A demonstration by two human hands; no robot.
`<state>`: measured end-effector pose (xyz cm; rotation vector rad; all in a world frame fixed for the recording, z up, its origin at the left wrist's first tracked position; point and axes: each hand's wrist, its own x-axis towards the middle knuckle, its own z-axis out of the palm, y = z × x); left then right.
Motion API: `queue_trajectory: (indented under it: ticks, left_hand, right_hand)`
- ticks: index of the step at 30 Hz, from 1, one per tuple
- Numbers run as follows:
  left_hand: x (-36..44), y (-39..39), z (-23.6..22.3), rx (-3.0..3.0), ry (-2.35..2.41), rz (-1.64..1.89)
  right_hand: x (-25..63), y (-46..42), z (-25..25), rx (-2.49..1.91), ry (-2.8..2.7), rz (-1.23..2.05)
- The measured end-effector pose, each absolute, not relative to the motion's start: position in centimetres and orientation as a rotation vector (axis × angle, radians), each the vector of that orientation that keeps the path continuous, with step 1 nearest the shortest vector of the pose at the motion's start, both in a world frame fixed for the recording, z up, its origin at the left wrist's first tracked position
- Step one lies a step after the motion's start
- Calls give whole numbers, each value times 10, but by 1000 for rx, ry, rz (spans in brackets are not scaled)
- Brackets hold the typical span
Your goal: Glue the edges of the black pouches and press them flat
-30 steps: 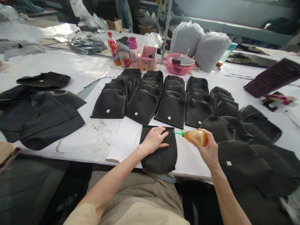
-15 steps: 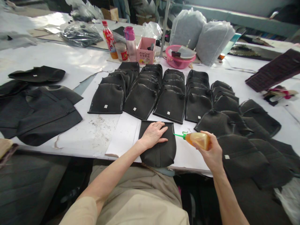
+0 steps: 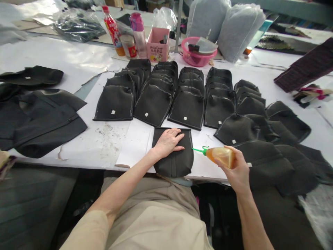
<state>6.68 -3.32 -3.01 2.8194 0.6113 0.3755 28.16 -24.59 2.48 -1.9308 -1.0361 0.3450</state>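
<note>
A black leather-like piece (image 3: 173, 165) with a rounded near edge lies flat at the table's front edge. My left hand (image 3: 168, 141) rests on it, fingers spread and pressing it down. In my right hand (image 3: 235, 170) is a squeeze bottle (image 3: 221, 156) of amber liquid, held on its side with fingers wrapped round it. Its thin green nozzle points left, and the tip is at the piece's right edge. Beyond my hands stand rows of similar black pieces (image 3: 186, 106), overlapping one another, several with small white stickers.
More black pieces lie in heaps at the left (image 3: 47, 121) and right (image 3: 270, 163). Toward the back are a red-capped drink bottle (image 3: 113, 31), a pink box (image 3: 158, 45), a pink basin (image 3: 196, 57) and grey wrapped bundles (image 3: 239, 33). A metal pole (image 3: 178, 26) rises behind the box.
The nozzle tip has moved nearer to me along the piece's right edge. My left hand stays on the piece. The whole view has shifted slightly.
</note>
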Motion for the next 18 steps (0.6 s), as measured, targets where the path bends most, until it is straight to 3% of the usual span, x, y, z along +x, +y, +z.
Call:
queue_trajectory:
  ticks: [11, 18]
  left_hand:
    - [67, -33, -28, 2794, 595, 390]
    - [66, -67, -1, 2808, 589, 447]
  right_hand:
    - [269, -270, 28, -1904, -997, 386]
    - [266, -281, 23, -1918, -988, 396]
